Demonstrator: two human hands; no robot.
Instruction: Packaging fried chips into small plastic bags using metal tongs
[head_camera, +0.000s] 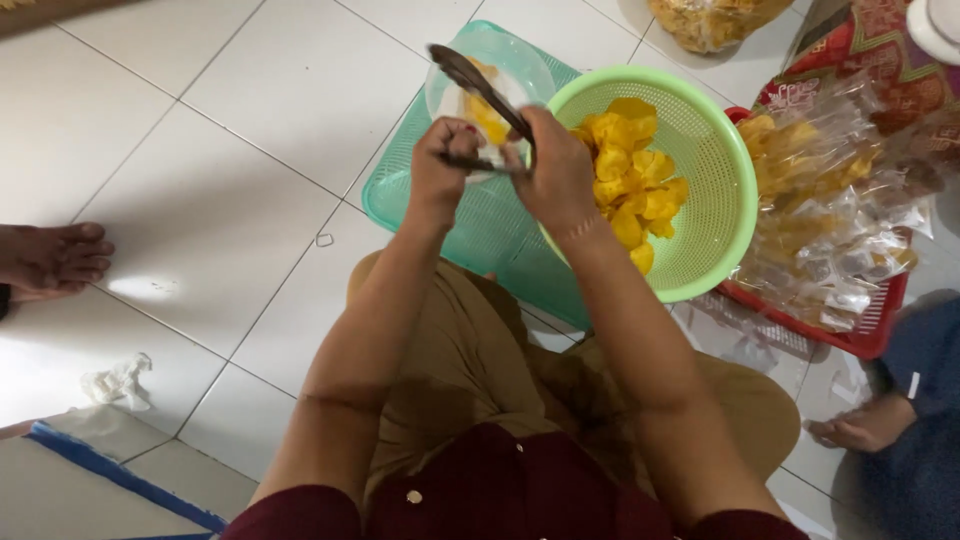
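Observation:
My left hand grips the mouth of a small clear plastic bag with a few yellow chips inside. My right hand holds dark tongs, whose tips reach up over the bag. Just right of my hands a light green round basket is tilted and holds a heap of yellow chips. Under the bag and basket lies a teal perforated tray on the white tiled floor.
A red tray at the right is piled with several filled clear chip packets. Another person's foot rests at the left edge, and another foot at lower right. A crumpled tissue lies on the floor.

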